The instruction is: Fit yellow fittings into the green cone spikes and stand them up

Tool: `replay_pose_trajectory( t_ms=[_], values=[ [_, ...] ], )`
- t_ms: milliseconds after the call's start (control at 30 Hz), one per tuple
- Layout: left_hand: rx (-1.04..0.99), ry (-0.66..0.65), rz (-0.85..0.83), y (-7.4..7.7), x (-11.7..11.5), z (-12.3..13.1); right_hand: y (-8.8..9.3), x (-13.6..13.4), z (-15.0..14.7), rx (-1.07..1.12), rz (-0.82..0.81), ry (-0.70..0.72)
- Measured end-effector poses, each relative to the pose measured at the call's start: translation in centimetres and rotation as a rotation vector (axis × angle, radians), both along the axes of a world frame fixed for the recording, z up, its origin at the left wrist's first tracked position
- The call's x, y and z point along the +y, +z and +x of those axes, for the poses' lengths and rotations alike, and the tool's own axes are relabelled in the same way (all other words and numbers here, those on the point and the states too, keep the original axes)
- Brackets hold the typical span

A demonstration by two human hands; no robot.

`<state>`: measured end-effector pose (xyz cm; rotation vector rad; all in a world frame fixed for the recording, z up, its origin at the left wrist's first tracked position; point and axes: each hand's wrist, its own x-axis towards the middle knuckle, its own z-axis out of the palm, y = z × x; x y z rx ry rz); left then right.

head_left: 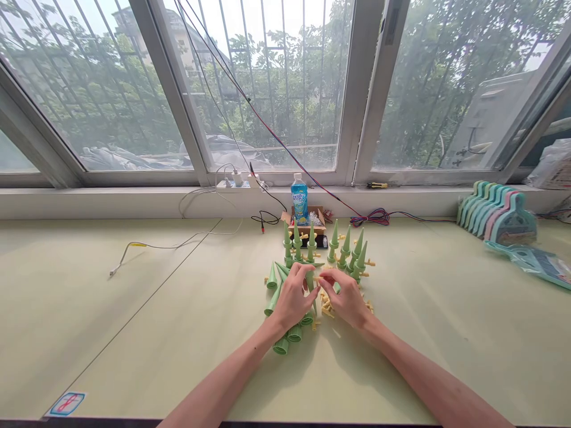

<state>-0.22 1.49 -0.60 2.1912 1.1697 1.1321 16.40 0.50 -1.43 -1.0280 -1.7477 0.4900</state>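
Observation:
My left hand (295, 292) is closed around a green plastic cone spike (311, 280), its narrow end pointing down. Opposite it, my right hand (345, 295) pinches a small yellow valve piece (316, 279) against the spike's side. Loose green cones (273, 302) lie below and left of my left hand, partly covered by it. A pile of small yellow valves (328, 306) lies under my right hand. Behind both hands, several green spikes with yellow valves stand upright in a left group (298, 242) and a right group (346, 246).
A blue-labelled bottle (299, 199) stands by an open cardboard box (320, 215) at the back. Coiled cables (372, 217) lie near the window ledge. A row of pastel plastic scoops or dustpans (497, 211) stands at right. A white cable (151, 245) crosses the left tabletop.

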Motion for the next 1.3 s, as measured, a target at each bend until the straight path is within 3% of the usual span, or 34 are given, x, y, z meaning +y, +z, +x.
replay_pose_trajectory(
  t_ms=[567, 967, 1300],
  values=[
    [0.016, -0.026, 0.011, 0.22, -0.17, 0.02, -0.02, 0.21, 0.28, -0.088, -0.016, -0.071],
    [0.004, -0.001, 0.031, 0.33, -0.09, 0.03, -0.06, -0.03, 0.06, -0.077, 0.009, -0.041],
    [-0.002, -0.058, 0.012, 0.21, -0.08, -0.08, -0.28, 0.18, 0.18, -0.103, -0.011, -0.040]
  ],
)
